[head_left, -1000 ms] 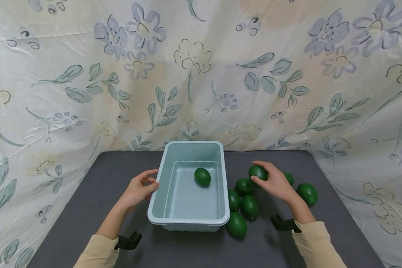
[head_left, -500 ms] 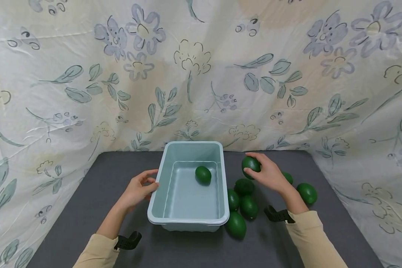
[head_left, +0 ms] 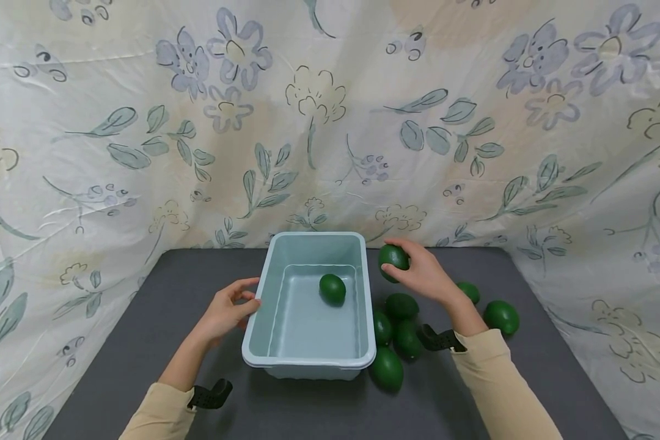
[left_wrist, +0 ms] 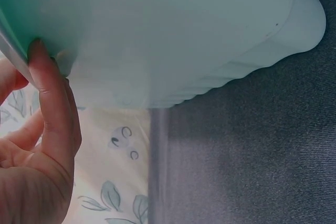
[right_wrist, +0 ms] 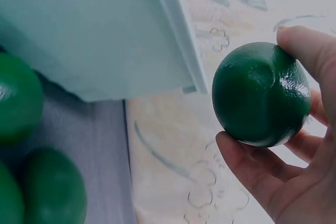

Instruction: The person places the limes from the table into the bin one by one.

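**A:** Start with the big picture: grey table, and the pale blue tub sits dead centre, its long axis running twelve to six from the person's seat.

**B:** And the left hand?

**A:** At the tub's nine o'clock, on the left wall. In the left wrist view a straight finger lies against the tub's wall just under the rim. Flat contact there; whether the thumb hooks over the rim I can't tell.

**B:** The right hand?

**A:** Curled round a green fruit, held off the table at about the tub's two o'clock, just outside the right rim. The right wrist view shows thumb and fingers wrapped on that fruit, with the tub's corner just beside it.

**B:** So which way is the tub's inside from that hand?

**A:** Toward nine o'clock, just across the rim. One lone fruit already lies inside, toward the far right of the floor.

**B:** And the rest?

**A:** A loose cluster of fruits on the table at the tub's three to four o'clock, under the right forearm.
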The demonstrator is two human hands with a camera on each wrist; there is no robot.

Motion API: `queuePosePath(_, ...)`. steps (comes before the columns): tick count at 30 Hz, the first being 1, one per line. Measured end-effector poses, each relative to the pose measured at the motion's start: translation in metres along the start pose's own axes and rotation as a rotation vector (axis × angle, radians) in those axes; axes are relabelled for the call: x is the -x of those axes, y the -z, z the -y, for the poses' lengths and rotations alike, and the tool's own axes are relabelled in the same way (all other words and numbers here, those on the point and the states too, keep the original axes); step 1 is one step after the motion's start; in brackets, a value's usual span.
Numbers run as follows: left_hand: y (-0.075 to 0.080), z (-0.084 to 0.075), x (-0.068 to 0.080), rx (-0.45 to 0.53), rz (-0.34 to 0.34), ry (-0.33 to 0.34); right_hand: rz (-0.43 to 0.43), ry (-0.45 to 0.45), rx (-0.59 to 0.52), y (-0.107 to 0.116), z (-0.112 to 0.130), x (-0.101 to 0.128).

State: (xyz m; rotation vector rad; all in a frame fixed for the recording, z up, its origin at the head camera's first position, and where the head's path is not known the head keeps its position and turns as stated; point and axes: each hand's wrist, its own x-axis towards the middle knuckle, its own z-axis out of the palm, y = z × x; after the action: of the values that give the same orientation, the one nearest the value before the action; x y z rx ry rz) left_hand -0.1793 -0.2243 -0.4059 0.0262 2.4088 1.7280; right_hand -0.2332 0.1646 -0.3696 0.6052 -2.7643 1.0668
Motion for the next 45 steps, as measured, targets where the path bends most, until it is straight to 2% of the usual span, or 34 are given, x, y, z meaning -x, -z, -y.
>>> queuePosePath(11,0.001,0.001,0.0,-0.007,-0.001,-0.008,0.03,0.108,-0.047,-0.009,0.023,-0.024)
queuePosePath(22,0.0,0.0,0.001,-0.004,0.003,-0.011,0.073,0.119,-0.07,-0.024,0.044,-0.036)
queuePosePath(45,0.0,-0.002,0.002,0.029,0.011,0.014,0.152,0.213,-0.099,-0.053,0.077,-0.056)
